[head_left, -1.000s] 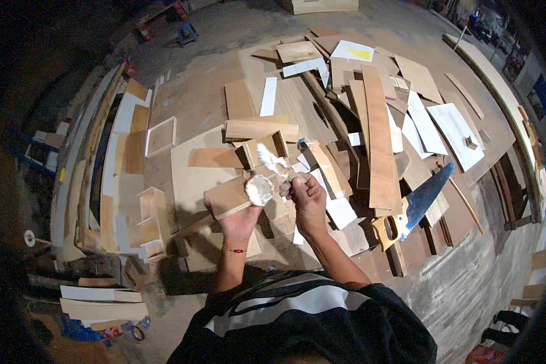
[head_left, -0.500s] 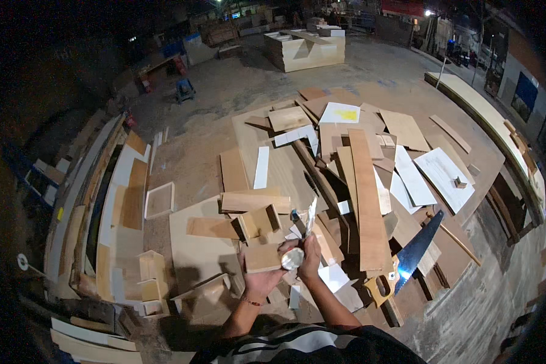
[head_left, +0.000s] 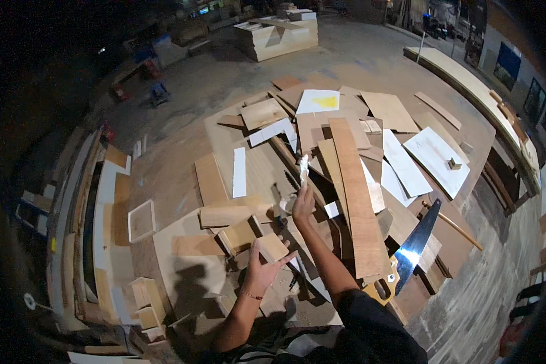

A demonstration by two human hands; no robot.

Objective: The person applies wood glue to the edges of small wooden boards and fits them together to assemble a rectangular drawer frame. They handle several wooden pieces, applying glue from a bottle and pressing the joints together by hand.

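Note:
My right hand (head_left: 302,206) reaches forward over a heap of wood offcuts, its fingers closed on a crumpled white strip (head_left: 303,167) that sticks up and away from it. A pale roll-like lump (head_left: 287,204) sits against that hand's left side; what it is cannot be told. My left hand (head_left: 262,270) hovers nearer to me, palm up with fingers spread and nothing in it. It is just below a small light wooden block (head_left: 273,246).
A long brown plank (head_left: 358,200) lies right of my right hand. A hand saw (head_left: 417,242) with a yellow handle rests at lower right. Boards stand stacked at the left (head_left: 103,212). Far off are wooden crates (head_left: 279,36) and long boards (head_left: 485,97).
Both hands were together on the white thing near my body. Now my right hand has stretched forward with the strip, and my left hand has let go and spread open. The view tilted up.

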